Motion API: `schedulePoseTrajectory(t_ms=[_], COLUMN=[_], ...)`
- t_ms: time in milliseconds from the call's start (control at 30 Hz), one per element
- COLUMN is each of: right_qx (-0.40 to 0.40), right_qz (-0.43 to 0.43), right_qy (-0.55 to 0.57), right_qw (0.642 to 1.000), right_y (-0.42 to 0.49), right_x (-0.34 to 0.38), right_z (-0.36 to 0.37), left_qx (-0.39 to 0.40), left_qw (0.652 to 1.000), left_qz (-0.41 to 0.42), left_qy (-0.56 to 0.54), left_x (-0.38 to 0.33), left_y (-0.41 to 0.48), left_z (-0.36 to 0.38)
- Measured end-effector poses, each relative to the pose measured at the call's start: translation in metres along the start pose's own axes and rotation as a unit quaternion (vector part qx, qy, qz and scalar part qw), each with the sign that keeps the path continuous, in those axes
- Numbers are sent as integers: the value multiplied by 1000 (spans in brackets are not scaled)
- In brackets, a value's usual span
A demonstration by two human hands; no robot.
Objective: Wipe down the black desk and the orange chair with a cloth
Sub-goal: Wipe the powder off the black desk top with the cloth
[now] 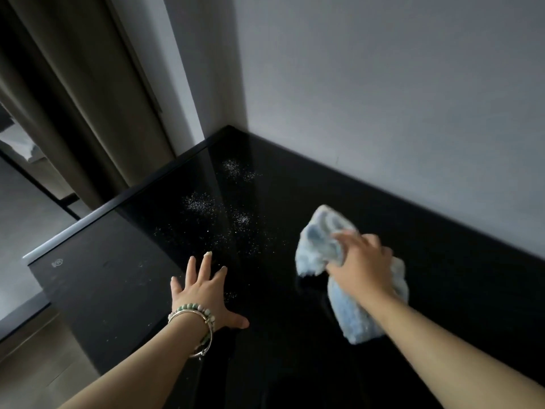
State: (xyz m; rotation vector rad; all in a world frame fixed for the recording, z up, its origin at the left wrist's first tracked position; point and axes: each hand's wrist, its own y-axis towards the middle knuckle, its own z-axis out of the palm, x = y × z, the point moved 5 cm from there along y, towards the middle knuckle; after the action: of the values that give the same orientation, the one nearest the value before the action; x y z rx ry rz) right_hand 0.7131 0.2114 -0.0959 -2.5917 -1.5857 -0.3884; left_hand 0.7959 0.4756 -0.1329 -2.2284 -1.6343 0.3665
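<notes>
On desk (295, 187): white specks (197, 202); left hand (206, 293), fingers spread; right hand (362, 261), fingers curled round cloth (315, 240). Risk: bunched cloth may sweep specks off the edge.

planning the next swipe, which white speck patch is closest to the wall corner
The far speck patch, highest on the black desk, just short of the corner. The other patches lie lower, closer to the left hand.
</notes>
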Motion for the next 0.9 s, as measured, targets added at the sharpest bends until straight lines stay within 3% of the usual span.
schedulePoseTrajectory(t_ms=[67, 133, 233, 333, 400, 467, 500, 567, 633, 700, 800, 900], right_qx=[13, 57, 56, 56, 78, 89, 66, 3, 6, 34, 36, 72], right_qz=[192, 260, 179, -5, -137, -202, -184, -57, 83, 126, 63, -103], right_qy=[-44, -47, -36, -21, 18, 66, 68, 33, -9, -31, -40, 23], right_qw=[980, 963, 981, 998, 987, 973, 978, 998, 996, 991, 997, 992], right_y=[23, 36, 45, 25, -3, -17, -12, 13, 34, 39, 14, -26], right_x=[-50, -65, -17, 57, 90, 92, 81, 42, -2, -17, 14, 61], right_z=[-16, -11, 11, 36, 46, 42, 36, 21, 5, 1, 16, 34], left_qx=[6, 6, 12, 20, 21, 19, 18, 20, 24, 22, 8, 0], left_qw=[1000, 1000, 999, 998, 998, 997, 997, 997, 997, 998, 998, 998], left_qz=[0, -4, -14, -24, -30, -31, -31, -35, -36, -35, -30, -27], left_qy=[-8, -20, -36, -45, -56, -67, -68, -68, -62, -56, -51, -52], left_x=[-1, -1, 0, 0, 1, 2, 2, 3, 2, 2, 3, 3], left_y=[0, 0, 1, -1, -1, -2, -2, -2, -3, -2, 0, 1], left_z=[1, 1, 0, 0, 0, 1, 1, 2, 3, 3, 5, 5])
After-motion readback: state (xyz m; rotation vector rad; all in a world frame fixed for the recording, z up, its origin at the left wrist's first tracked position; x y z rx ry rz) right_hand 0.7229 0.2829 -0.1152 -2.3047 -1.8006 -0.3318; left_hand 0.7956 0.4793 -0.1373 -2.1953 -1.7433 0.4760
